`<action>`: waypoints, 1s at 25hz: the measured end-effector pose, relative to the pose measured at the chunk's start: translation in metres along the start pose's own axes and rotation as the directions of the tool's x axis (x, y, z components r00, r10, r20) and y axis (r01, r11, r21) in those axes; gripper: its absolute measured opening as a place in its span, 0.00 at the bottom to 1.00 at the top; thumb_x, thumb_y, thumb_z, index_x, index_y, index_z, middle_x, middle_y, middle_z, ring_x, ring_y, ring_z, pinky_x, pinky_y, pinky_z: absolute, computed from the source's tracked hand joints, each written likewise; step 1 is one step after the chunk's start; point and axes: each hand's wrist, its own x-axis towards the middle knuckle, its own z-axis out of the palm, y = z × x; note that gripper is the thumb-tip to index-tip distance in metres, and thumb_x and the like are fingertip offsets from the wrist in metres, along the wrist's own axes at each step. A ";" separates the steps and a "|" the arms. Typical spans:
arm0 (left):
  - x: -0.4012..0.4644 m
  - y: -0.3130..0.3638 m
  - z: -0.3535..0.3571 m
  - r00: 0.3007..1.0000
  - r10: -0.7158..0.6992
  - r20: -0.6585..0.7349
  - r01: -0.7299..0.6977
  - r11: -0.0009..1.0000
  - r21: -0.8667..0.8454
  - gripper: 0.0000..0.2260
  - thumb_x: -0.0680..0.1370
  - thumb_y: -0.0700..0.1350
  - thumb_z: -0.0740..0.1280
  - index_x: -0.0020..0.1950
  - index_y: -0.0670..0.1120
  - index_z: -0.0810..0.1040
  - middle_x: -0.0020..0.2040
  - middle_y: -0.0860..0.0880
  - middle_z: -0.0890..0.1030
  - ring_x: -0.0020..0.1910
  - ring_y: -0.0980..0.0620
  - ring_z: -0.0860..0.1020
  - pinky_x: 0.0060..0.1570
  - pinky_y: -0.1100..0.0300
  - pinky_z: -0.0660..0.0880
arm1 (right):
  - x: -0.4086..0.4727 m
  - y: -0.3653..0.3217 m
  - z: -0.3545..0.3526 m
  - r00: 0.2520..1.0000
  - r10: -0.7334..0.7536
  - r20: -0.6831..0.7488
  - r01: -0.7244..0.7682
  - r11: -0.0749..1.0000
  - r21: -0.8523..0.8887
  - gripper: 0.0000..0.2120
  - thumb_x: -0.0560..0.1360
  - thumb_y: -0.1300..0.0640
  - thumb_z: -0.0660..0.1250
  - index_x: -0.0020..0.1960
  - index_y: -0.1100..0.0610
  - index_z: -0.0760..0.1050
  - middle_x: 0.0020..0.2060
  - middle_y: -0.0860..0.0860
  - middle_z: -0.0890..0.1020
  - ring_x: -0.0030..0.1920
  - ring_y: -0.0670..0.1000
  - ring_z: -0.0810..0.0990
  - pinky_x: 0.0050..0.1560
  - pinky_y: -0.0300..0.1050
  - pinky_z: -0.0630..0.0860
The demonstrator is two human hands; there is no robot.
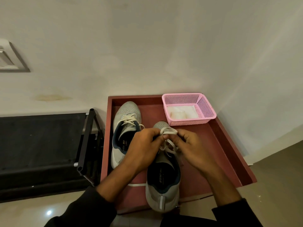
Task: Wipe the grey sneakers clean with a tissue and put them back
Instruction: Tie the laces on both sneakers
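Two grey sneakers lie on a reddish-brown tray (218, 145). The left sneaker (126, 128) rests toe-away near the tray's left wall, its white laces tied. The right sneaker (164, 181) sits closer to me, heel over the tray's front edge. My left hand (144, 148) and my right hand (191, 146) meet above its tongue, each pinching the white laces (168, 131); a lace loop stands up between the fingertips. White tissue (182, 113) lies in a pink basket (206, 110) at the tray's far right corner.
A black rack (86, 145) with a dark fabric shelf stands directly left of the tray. A pale wall rises behind, with a switch plate (9, 58) at upper left. Glossy floor tiles lie in front and to the right.
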 end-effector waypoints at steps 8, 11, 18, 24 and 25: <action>0.002 -0.009 -0.001 0.996 -0.088 -0.019 0.087 0.995 -0.046 0.11 0.80 0.51 0.66 0.43 0.49 0.85 0.38 0.50 0.85 0.41 0.52 0.83 0.48 0.46 0.80 | -0.010 -0.007 -0.001 0.999 -0.027 0.036 0.026 1.000 0.013 0.04 0.72 0.62 0.74 0.47 0.56 0.84 0.39 0.52 0.86 0.41 0.51 0.85 0.44 0.47 0.82; 0.002 -0.007 -0.002 0.994 -0.110 -0.015 0.109 0.992 -0.070 0.12 0.80 0.52 0.66 0.41 0.50 0.85 0.37 0.51 0.85 0.40 0.52 0.83 0.49 0.46 0.80 | -0.011 -0.010 -0.006 0.989 -0.126 -0.076 0.130 0.991 0.044 0.04 0.74 0.63 0.73 0.47 0.57 0.84 0.39 0.51 0.86 0.40 0.48 0.84 0.42 0.40 0.80; 0.005 -0.014 -0.004 0.992 -0.118 0.041 0.124 0.973 -0.194 0.06 0.76 0.52 0.71 0.47 0.51 0.86 0.41 0.52 0.87 0.44 0.53 0.85 0.52 0.45 0.80 | -0.010 -0.003 -0.006 0.981 -0.086 0.176 0.082 0.996 0.033 0.04 0.75 0.65 0.70 0.49 0.63 0.83 0.40 0.55 0.85 0.41 0.50 0.83 0.45 0.42 0.80; 0.005 -0.016 -0.009 0.994 -0.063 0.090 0.078 0.982 -0.172 0.03 0.74 0.46 0.75 0.46 0.50 0.85 0.42 0.52 0.86 0.44 0.54 0.84 0.51 0.48 0.82 | -0.011 -0.003 0.000 0.979 -0.045 0.199 0.028 0.996 0.086 0.12 0.73 0.53 0.71 0.52 0.57 0.84 0.44 0.54 0.86 0.48 0.58 0.84 0.50 0.53 0.81; 0.003 -0.014 -0.008 0.999 -0.021 0.049 0.026 0.995 -0.101 0.03 0.74 0.45 0.75 0.46 0.50 0.84 0.41 0.53 0.85 0.43 0.56 0.83 0.49 0.51 0.82 | -0.011 -0.004 0.000 0.981 -0.041 0.188 0.026 0.996 0.083 0.12 0.72 0.52 0.71 0.51 0.57 0.84 0.44 0.54 0.86 0.47 0.59 0.84 0.50 0.55 0.81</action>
